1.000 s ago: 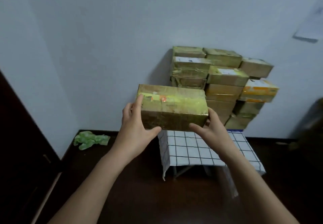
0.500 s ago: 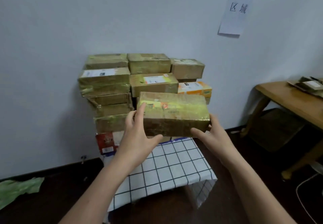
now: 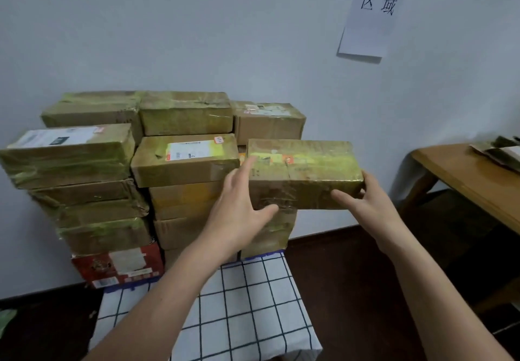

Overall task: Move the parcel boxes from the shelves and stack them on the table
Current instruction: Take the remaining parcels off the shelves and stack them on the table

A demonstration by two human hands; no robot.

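I hold a taped brown parcel box (image 3: 304, 173) between both hands at the right end of the stack. My left hand (image 3: 239, 208) grips its left end, thumb under the front face and index finger up along the top edge. My right hand (image 3: 365, 205) grips its right end, thumb on the front and fingers behind. The box hangs level over the stack's low right column (image 3: 267, 234). The stack of parcel boxes (image 3: 183, 158) stands several layers high on a small table with a checked cloth (image 3: 253, 304), against the wall.
A wooden table (image 3: 472, 180) stands at the right with flat packets (image 3: 498, 153) on it. A paper sign (image 3: 371, 11) hangs on the white wall. A red carton (image 3: 118, 265) sits at the stack's bottom left. The floor is dark.
The view has swung left to right and closed in on the stack. The held box has moved from in front of the stack's middle to over its right column.
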